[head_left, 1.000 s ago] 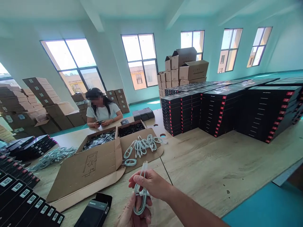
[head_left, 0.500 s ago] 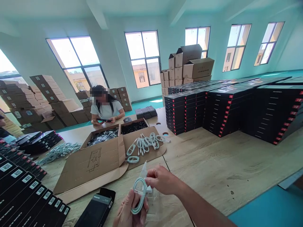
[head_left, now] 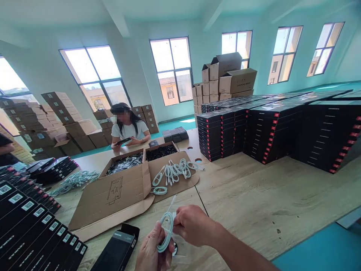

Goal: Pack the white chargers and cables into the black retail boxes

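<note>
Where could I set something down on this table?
The broadest bare patch is tabletop between the right hand and the stacked black boxes. A small gap lies between the left hand and open black box. Leftward it's crowded: labelled boxes, piled cables, open carton.

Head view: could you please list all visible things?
Coiled cable: one, pale green, lower centre
Clear plastic: some, transparent, lower centre
Loose cables: several, pale green, centre
Cable pile: many, pale green, left
Open box: one, black, lower left
Labelled boxes: many, black, lower left
Stacked boxes: many, black, right
Open carton sections: two, brown, parts inside, centre
Packs: several, grey, centre
Shipping cartons: many, brown, background
Windows: six, dark-framed, background
People: two, one in white, left
Table: one, beige, foreground
Left hand: one, bare, holding coiled cable
Right hand: one, bare, gripping clear plastic
</note>
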